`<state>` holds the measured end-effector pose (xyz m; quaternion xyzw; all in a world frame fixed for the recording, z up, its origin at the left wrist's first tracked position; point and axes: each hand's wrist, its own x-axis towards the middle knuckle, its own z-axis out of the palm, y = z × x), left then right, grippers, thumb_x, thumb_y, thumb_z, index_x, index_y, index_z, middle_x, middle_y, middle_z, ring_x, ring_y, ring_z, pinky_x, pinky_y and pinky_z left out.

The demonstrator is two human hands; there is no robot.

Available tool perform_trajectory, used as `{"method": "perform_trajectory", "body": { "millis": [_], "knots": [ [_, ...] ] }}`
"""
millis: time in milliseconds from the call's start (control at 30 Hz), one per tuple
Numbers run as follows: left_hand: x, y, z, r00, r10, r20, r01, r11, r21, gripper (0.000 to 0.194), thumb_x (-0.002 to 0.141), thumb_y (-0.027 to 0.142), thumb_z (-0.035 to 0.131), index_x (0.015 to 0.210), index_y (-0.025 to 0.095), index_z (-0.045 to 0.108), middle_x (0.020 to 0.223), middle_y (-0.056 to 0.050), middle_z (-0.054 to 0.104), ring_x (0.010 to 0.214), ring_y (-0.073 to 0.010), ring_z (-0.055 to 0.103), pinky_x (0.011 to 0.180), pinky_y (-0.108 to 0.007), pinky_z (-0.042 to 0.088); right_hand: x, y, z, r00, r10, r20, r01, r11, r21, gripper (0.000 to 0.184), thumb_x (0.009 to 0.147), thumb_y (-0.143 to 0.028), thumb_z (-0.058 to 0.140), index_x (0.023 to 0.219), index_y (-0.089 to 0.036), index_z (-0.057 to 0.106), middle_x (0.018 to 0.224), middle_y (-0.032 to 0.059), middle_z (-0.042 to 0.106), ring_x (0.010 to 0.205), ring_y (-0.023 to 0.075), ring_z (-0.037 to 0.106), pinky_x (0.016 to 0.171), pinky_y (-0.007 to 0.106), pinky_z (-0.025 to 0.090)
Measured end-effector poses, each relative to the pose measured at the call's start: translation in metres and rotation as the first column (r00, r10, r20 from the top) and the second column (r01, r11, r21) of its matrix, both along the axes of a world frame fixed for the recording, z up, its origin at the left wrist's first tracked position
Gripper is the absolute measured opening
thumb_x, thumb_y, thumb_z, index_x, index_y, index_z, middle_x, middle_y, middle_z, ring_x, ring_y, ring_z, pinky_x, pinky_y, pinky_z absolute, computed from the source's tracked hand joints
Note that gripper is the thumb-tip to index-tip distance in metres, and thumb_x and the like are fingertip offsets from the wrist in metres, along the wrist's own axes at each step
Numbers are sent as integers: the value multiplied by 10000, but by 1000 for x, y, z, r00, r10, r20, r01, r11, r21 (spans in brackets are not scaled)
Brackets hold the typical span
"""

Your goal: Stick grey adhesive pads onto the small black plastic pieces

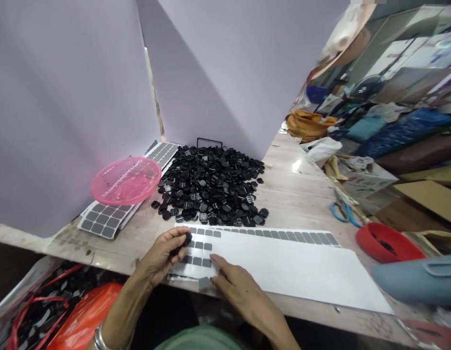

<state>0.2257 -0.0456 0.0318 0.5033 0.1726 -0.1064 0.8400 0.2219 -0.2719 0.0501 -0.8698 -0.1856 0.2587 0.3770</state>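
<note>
My left hand (166, 253) is closed round a small black plastic piece (186, 239), held just above the left end of a long white sticker sheet (284, 265) with grey square stickers. My right hand (235, 284) lies on the sheet's near left corner, fingertips pinching a grey square sticker (204, 283). A big heap of black pieces (213, 187) lies on the wooden table (298, 194) just behind the sheet.
A pink perforated basket (125, 180) rests on more sticker sheets (101, 219) at the left. Blue-handled scissors (342, 212), a red bowl (388, 243) and clutter lie to the right. An orange bag (85, 311) sits below the table edge. Lilac panels wall the back.
</note>
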Motion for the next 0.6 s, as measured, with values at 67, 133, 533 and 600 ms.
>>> {"method": "perform_trajectory", "body": {
  "millis": [67, 133, 533, 600],
  "knots": [
    [-2, -6, 2, 999, -28, -27, 28, 1000, -2, 384, 673, 291, 768, 986, 117, 629, 690, 39, 498, 448, -11, 424, 387, -129, 207, 1, -1, -1, 1000, -1, -22, 2, 999, 52, 431, 942, -392, 414, 1335, -247, 514, 920, 53, 651, 844, 220, 573, 782, 343, 415],
    [-6, -14, 4, 994, -92, -55, 92, 996, -1, 348, 701, 293, 739, 982, 115, 634, 671, 36, 500, 433, -14, 423, 383, -135, 193, 1, -2, 1, 993, -33, -113, 53, 982, 184, 442, 932, -362, 444, 1355, -245, 493, 860, 27, 622, 784, 188, 549, 739, 321, 414],
    [-19, -62, -5, 918, -386, -85, 372, 916, -147, 221, 769, 274, 683, 909, 126, 597, 680, 3, 542, 433, -38, 467, 371, -154, 163, -13, -24, -12, 877, 83, -474, 210, 820, 532, 588, 867, -262, 552, 1428, -274, 377, 666, -64, 439, 482, 58, 371, 436, 166, 311],
    [-20, -67, -5, 908, -407, -101, 388, 907, -165, 227, 791, 282, 666, 939, 117, 616, 698, -9, 551, 443, -41, 477, 361, -149, 170, -14, -30, -17, 841, 92, -534, 270, 783, 560, 584, 860, -286, 564, 1416, -263, 388, 649, -72, 438, 426, 38, 349, 384, 149, 268]
  ]
}}
